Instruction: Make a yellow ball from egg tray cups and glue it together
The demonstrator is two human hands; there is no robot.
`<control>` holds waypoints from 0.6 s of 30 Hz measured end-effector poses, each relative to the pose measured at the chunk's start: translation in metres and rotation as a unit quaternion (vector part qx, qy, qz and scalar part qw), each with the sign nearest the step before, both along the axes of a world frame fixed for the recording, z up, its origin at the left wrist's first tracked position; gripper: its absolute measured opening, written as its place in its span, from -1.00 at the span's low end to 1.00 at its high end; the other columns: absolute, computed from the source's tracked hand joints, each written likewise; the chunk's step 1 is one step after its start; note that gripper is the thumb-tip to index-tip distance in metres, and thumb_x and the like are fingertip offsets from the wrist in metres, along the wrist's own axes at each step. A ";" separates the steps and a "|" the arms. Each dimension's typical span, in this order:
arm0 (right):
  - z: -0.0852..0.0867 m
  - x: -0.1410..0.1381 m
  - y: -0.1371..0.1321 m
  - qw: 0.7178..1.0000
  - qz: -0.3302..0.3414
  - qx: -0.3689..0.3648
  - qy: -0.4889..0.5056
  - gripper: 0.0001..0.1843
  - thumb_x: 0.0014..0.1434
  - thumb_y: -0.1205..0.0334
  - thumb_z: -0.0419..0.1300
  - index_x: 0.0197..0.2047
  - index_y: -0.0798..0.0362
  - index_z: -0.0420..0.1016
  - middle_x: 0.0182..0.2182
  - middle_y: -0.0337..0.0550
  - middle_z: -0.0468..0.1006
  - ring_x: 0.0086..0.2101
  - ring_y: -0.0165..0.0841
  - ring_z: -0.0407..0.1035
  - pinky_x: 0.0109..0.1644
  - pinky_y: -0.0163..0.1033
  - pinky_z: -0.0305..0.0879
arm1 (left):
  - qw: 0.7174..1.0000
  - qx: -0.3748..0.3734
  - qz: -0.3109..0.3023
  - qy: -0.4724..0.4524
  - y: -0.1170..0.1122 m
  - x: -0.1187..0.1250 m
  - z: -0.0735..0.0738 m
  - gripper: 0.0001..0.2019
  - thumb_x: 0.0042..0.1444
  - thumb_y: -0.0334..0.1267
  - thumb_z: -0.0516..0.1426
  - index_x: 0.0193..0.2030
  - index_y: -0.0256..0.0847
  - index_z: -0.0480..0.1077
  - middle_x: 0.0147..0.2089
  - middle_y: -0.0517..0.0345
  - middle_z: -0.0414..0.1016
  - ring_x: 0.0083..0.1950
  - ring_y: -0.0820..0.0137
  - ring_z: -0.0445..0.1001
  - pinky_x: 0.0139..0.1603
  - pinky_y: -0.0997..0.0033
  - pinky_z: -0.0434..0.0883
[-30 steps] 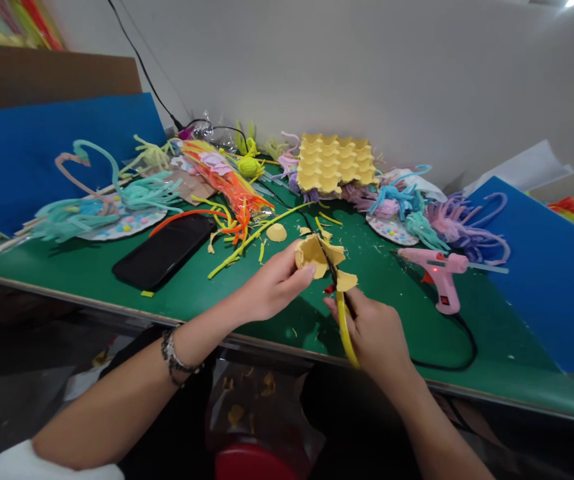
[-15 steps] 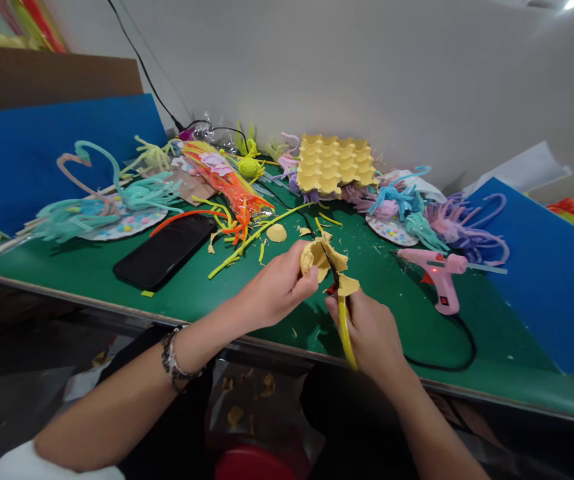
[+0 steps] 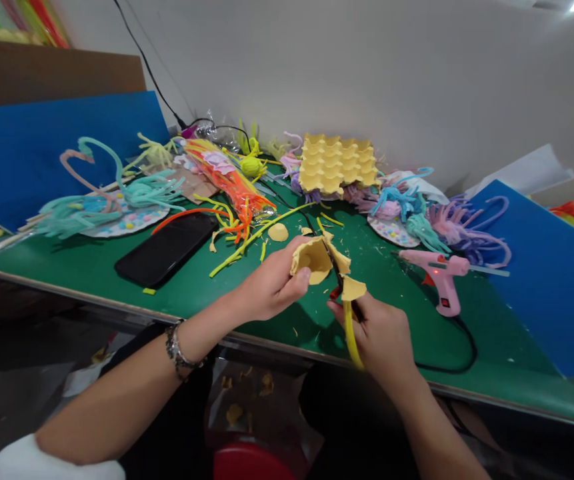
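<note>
My left hand [image 3: 275,283] grips a yellow egg-carton cup [image 3: 315,259], its hollow side facing me. Yellow-handled scissors [image 3: 351,333] are in my right hand [image 3: 384,333], their dark blades pointing up along the cup's right edge. A strip of trimmed carton [image 3: 337,255] lies against the blades, and another carton scrap [image 3: 353,288] hangs over the scissors near the pivot. Just beyond the cup, a small yellow carton dome [image 3: 278,232] rests on the green table [image 3: 267,328]. My fingers partly hide the scissor handles.
A pink glue gun [image 3: 441,277] with a lit red light stands at right, its cord trailing down. A black phone [image 3: 167,250] lies at left. Behind are a yellow egg tray [image 3: 337,165], pipe-cleaner swans [image 3: 111,200] and orange pipe cleaners [image 3: 239,190]. Blue boards [image 3: 547,287] flank the table.
The cup has turned so its opening shows more fully, and it has shifted slightly left of the blades. My right hand with the scissors has moved a little right and down.
</note>
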State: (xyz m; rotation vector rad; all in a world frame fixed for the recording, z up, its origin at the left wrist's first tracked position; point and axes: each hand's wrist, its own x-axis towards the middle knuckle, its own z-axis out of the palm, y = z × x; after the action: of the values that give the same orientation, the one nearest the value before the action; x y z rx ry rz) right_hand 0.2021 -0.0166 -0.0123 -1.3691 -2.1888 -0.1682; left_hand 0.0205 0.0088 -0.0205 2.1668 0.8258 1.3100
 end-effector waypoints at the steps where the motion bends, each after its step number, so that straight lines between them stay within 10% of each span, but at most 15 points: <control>1: 0.001 0.000 0.000 1.000 0.001 -0.014 -0.001 -0.49 0.20 -0.12 -0.18 -0.51 0.03 0.33 -0.73 -0.19 0.42 -0.71 -0.40 0.30 -0.61 -0.38 -0.02 | 1.000 -0.001 -0.004 -0.002 0.000 -0.001 0.000 -0.73 0.16 -0.24 -0.18 -0.05 -0.26 0.13 -0.36 0.16 0.29 -0.43 0.46 0.23 -0.38 0.43 0.28; 7: 0.001 0.002 0.002 0.994 -0.028 -0.108 -0.011 -0.74 0.11 0.00 -0.05 -0.34 0.02 0.25 -0.59 -0.22 0.45 -0.57 -0.31 0.37 -0.54 -0.34 0.08 | 0.999 0.030 -0.008 0.045 -0.002 -0.004 0.007 -0.75 0.14 -0.22 -0.13 -0.07 -0.24 0.16 -0.33 0.14 0.32 -0.41 0.46 0.28 -0.38 0.45 0.29; 18: -0.004 0.001 0.002 1.000 -0.020 0.011 0.001 -0.69 0.16 -0.02 -0.11 -0.40 0.01 0.25 -0.58 -0.25 0.33 -0.59 -0.39 0.27 -0.55 -0.35 0.10 | 0.988 0.115 0.046 0.091 -0.005 0.005 0.002 -0.69 0.02 -0.38 -0.10 -0.05 -0.23 0.10 -0.17 0.03 0.40 -0.29 0.41 0.40 -0.33 0.46 0.36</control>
State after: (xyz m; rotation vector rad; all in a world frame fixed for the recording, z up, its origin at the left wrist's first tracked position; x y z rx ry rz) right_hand 0.2034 -0.0141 -0.0165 -1.4014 -2.1528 -0.2056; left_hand 0.0251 0.0042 -0.0181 2.4864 0.8924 1.3233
